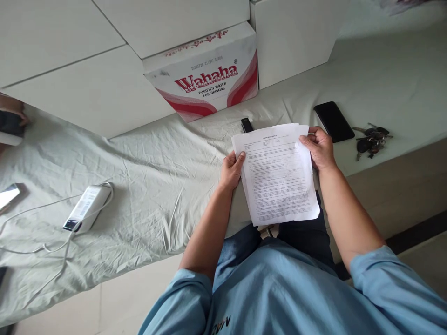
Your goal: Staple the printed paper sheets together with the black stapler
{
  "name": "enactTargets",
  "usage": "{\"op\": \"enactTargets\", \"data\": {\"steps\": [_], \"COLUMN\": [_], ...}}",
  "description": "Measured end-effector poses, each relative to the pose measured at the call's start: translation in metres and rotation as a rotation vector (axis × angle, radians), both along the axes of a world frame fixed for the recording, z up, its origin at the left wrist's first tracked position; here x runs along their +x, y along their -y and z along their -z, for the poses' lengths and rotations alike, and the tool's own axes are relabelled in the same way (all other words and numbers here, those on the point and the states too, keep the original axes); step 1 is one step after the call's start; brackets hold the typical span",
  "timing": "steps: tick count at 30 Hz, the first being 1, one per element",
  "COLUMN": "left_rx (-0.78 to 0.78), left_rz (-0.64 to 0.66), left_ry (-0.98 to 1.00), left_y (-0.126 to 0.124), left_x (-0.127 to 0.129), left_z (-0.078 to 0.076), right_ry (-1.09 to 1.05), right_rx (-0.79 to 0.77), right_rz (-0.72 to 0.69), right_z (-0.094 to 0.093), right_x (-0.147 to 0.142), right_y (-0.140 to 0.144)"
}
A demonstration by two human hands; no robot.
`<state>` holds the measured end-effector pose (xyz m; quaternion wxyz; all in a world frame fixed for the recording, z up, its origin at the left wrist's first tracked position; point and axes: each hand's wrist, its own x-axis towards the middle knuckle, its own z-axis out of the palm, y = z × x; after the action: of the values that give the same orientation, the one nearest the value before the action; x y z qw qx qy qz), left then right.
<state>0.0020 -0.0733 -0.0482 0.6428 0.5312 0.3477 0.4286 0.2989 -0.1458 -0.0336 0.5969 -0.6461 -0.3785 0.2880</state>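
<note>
- White tiled floor (70, 51) fills the top of the view, and a wrinkled pale green sheet (146, 186) covers the low bed or platform that runs across the middle.
- Person sits at the edge of it, light blue shirt (286, 293) at the bottom of the frame, both forearms bare.
- Cardboard box (206, 74) printed "Wahaha, purified water for drinking" stands on the floor, touching the far edge of the sheet.
- Stack of printed papers (277, 174) is held up over the lap, tilted a bit, a few sheets fanned out behind the front page.
- Left hand (231, 171) pinches the papers' left edge, thumb on the front, fingers curled behind.
- Right hand (319, 148) grips the top right corner, fingers bent tight over the edge.
- White power bank (87, 207) lies well off to the left on the sheet with a white cable (35, 218) looping around it.
- Black phone (333, 122) lies face down just beside the right hand.
- Bunch of keys (370, 139) sits near the phone, on its right.
- Small black gadget (247, 124) peeks out just above the papers, can't tell what it is.
</note>
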Motion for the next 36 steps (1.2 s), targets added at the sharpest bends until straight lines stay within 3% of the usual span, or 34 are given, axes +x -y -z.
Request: {"op": "enactTargets", "data": {"steps": [13,28,36], "left_rx": [-0.014,0.035,-0.022], "left_rz": [0.002,0.0,-0.019], "left_ry": [0.046,-0.008,0.074], "left_y": [-0.002,-0.001,-0.001], "left_x": [-0.001,-0.001,0.001], "left_z": [0.007,0.0,0.001], "right_ry": [-0.008,-0.027,0.016], "right_rx": [0.173,0.177,0.205], "right_rz": [0.036,-0.07,-0.021], "right_z": [0.006,0.017,0.02], "right_x": [0.001,0.004,0.006], "right_y": [-0.005,-0.007,-0.01]}}
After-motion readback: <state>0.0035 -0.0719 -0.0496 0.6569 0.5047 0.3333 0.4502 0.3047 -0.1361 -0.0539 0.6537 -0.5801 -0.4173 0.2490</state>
